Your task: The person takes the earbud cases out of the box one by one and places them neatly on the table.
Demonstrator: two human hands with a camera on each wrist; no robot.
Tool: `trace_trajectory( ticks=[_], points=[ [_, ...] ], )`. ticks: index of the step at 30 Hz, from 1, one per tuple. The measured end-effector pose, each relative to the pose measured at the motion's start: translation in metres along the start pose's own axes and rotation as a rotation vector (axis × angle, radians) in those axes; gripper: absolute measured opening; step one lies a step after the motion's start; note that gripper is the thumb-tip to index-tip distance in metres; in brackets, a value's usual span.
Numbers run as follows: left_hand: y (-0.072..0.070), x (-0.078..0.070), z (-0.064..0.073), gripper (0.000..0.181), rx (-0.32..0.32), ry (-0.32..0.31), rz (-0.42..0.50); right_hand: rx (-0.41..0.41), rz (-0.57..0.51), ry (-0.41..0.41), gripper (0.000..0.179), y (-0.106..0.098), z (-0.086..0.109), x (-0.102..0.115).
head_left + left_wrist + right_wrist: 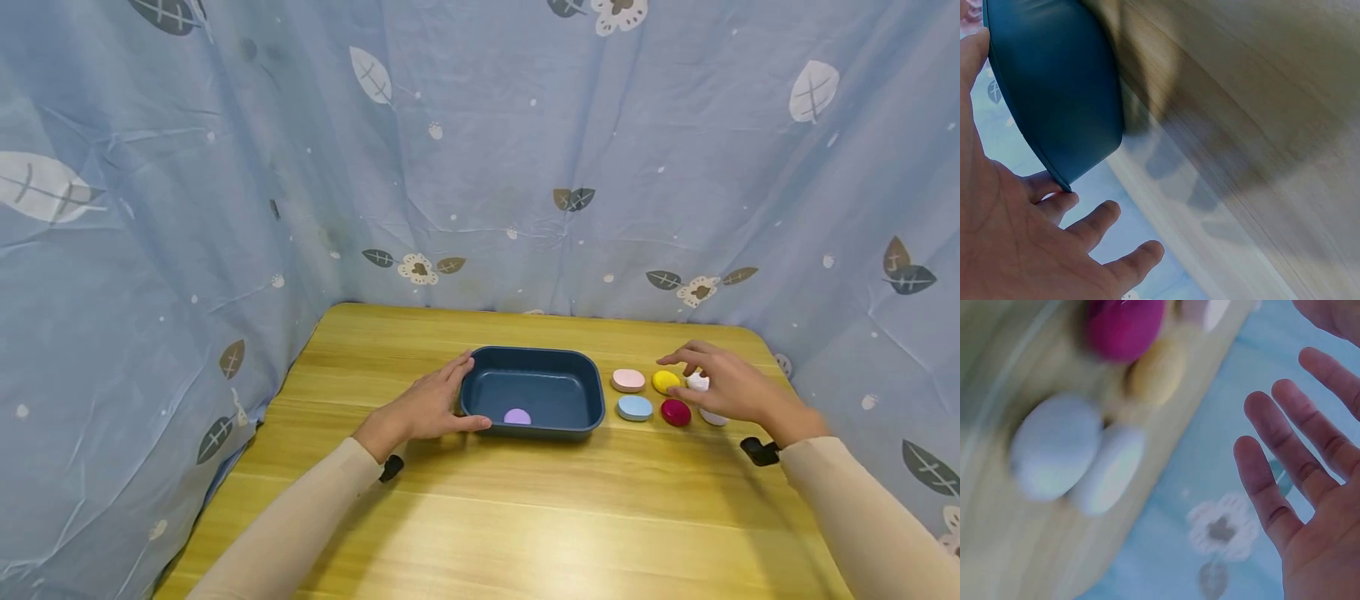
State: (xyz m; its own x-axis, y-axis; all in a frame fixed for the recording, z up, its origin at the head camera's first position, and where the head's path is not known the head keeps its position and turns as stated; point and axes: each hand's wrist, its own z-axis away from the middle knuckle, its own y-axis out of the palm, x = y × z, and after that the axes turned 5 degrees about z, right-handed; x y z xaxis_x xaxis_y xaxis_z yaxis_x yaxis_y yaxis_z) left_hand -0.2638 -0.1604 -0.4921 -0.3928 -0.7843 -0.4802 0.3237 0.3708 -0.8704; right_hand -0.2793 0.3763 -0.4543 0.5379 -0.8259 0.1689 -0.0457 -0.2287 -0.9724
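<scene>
A dark blue rectangular basin [532,353] stands on the table with a lilac oval soap [517,417] inside, near its front wall. My left hand [429,404] rests at the basin's left end, thumb along the near rim and fingertips at the left rim. In the left wrist view the outer fingers are spread off the wall. My right hand [731,385] hovers over the soaps at the right, fingers apart and nothing held. Beneath and beside it lie a yellow soap [665,382], a dark red soap [676,412] and two white soaps [1057,447], partly hidden in the head view.
Between the basin and the right hand lie a pink soap [628,381] and a light blue soap [634,408]. The wooden table [525,525] meets a patterned blue curtain [487,167] behind and at both sides.
</scene>
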Motion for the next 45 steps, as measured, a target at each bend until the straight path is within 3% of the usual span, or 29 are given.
trace_trajectory(
  ticks=[10,18,33,40,41,45],
  points=[
    [0.000,-0.001,0.002,0.124,0.000,0.014,0.008,0.062,-0.042,-0.112,0.044,0.007,-0.053,0.054],
    [-0.002,-0.003,0.003,0.126,-0.004,0.003,0.014,0.131,-0.027,-0.254,0.051,0.017,-0.093,0.093],
    [-0.002,0.000,0.001,0.125,0.009,-0.014,-0.015,0.408,-0.037,-0.467,0.062,0.048,-0.149,0.150],
    [0.003,0.007,-0.002,0.131,0.028,0.021,0.150,0.503,0.008,-0.509,0.066,0.064,-0.159,0.167],
    [0.007,0.015,-0.005,0.133,0.020,0.042,0.162,0.512,0.013,-0.511,0.066,0.066,-0.160,0.168],
    [0.007,0.016,-0.006,0.133,0.018,0.043,0.196,0.546,0.018,-0.526,0.065,0.068,-0.164,0.172]
  ],
)
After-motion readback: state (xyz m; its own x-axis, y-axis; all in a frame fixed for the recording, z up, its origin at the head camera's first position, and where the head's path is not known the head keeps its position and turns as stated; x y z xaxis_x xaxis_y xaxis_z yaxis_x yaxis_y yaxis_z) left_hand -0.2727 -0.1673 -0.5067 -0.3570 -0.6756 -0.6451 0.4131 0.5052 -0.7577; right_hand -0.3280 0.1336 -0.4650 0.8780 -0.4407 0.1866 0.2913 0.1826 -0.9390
